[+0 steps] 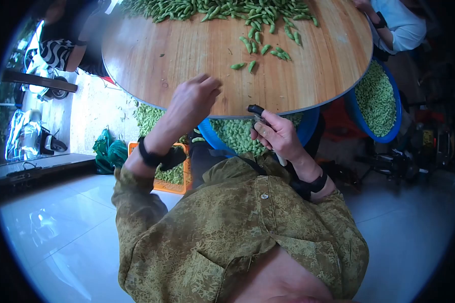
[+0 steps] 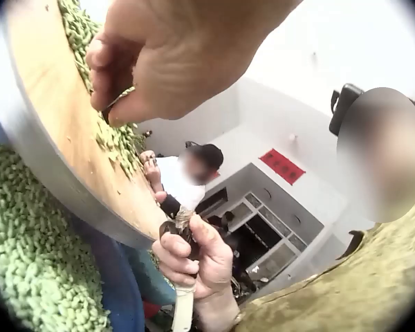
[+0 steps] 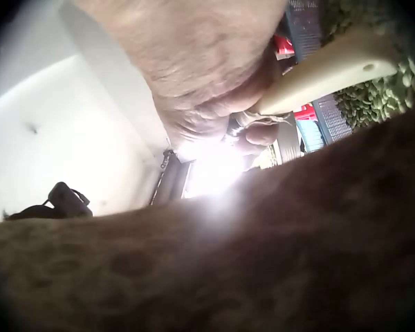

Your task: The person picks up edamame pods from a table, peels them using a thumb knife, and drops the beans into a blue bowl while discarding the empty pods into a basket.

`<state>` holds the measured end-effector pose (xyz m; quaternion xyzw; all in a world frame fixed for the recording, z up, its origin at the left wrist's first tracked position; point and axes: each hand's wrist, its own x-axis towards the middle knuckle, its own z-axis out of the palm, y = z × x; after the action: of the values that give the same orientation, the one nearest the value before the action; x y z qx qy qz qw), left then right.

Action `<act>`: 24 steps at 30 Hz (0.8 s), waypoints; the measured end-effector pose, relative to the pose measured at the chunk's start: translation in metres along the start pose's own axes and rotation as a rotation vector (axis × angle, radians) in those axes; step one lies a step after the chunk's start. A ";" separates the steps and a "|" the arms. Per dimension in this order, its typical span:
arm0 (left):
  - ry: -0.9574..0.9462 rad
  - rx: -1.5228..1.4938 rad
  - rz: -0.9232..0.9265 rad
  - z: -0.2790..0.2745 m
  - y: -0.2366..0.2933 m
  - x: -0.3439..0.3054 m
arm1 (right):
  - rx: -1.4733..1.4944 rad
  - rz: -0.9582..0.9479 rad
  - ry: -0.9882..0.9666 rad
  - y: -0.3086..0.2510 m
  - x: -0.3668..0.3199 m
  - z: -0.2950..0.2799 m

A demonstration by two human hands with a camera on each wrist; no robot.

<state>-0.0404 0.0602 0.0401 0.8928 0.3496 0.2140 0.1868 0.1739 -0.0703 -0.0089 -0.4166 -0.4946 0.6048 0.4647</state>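
Table [image 1: 151, 65] under left hand [image 1: 194, 98]; right hand [image 1: 280, 136] grips handle [image 3: 325, 75]

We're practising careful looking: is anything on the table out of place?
A few green pods lie scattered apart from the main heap, nearer the wearer's edge of the wooden table, looking like stragglers. Nothing looks damaged.

"Please, where are the bean pods [image 1: 217, 11]?"
"On the table [image 1: 151, 60], mostly along its far edge."
"And around it?"
"A tub [image 1: 211, 135] is below the near edge, a second tub [image 1: 398, 103] beside the right edge, a crate [image 1: 188, 169] left of the first."
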 end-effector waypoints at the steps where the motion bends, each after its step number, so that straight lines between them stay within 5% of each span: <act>1: 0.017 -0.017 0.042 0.010 -0.001 0.016 | -0.004 -0.001 0.005 0.001 -0.001 -0.001; 7: -0.059 -0.099 -0.053 0.048 -0.022 0.069 | 0.024 0.028 0.124 0.003 -0.012 -0.013; 13: -0.032 -0.175 -0.179 0.031 -0.022 0.056 | 0.200 0.063 0.150 -0.001 -0.005 -0.016; 15: -0.155 -0.962 -0.500 0.026 -0.010 0.047 | 0.236 0.073 0.148 -0.001 0.002 -0.012; 18: -0.210 -1.247 -0.526 0.031 0.016 0.027 | 0.309 -0.029 0.179 0.001 0.016 -0.003; 24: -0.085 -1.195 -0.398 0.049 0.029 0.004 | 0.163 -0.077 0.199 -0.001 0.017 0.005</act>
<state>0.0033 0.0346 0.0140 0.5599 0.3214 0.2980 0.7031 0.1658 -0.0545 -0.0082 -0.4159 -0.4110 0.5805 0.5667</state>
